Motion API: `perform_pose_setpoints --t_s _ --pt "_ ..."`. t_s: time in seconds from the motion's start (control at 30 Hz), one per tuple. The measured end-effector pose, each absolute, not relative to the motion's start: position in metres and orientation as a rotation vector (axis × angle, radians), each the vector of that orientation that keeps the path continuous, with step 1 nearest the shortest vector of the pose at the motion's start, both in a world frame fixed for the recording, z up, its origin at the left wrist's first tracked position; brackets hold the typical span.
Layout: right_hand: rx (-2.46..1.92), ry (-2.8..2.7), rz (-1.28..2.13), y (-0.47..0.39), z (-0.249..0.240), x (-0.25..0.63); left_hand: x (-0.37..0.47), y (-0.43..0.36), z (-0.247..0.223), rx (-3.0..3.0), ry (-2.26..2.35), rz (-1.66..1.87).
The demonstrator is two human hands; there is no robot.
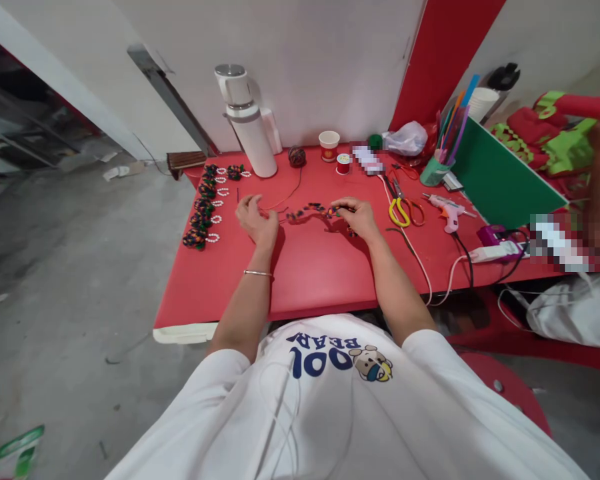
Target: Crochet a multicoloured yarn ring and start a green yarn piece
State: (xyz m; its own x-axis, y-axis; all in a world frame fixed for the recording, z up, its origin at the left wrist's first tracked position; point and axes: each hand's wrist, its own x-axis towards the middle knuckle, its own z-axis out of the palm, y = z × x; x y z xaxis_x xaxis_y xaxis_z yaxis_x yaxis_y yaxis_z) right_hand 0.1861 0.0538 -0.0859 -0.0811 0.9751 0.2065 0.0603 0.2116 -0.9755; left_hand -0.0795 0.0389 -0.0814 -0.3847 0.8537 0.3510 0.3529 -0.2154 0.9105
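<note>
Two hands, left (254,220) and right (356,215), pinch a bead string (313,211) stretched between them over the bench (310,273). Risk: a loosened pinch could spill beads.

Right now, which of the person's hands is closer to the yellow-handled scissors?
Right. The right hand lies just left of the yellow-handled scissors; the left hand sits farther away across the red table.

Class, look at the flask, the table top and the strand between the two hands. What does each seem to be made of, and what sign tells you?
Flask: white, smooth, probably coated metal or plastic; silvery cap.
Table top: red, even sheen, likely laminate or plastic.
Strand: dark multicoloured tufts, seemingly yarn or fabric, on a cord; too small to be sure.
</note>
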Motion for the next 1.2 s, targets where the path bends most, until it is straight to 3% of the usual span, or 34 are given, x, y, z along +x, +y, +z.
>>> perform_pose_setpoints --t_s 0.1,0.23,0.53,0.97,1.2 --pt "-0.967 -1.491 1.050 0.055 -0.081 0.177 -0.057 0.035 -0.074 1.500 1.384 1.589" --pt "-0.861 -1.561 0.966 0.056 -0.076 0.169 -0.017 0.033 -0.076 1.286 0.967 1.234" --pt "-1.149 -1.393 0.699 0.059 -0.090 0.197 -0.040 0.016 -0.080 1.055 1.020 1.213" --pt "-0.962 -0.854 1.589 0.063 -0.078 0.217 -0.088 0.018 -0.069 0.817 1.227 1.039" --pt "-1.079 -0.854 1.554 0.066 -0.085 0.210 -0.090 0.019 -0.094 0.835 1.257 1.005"
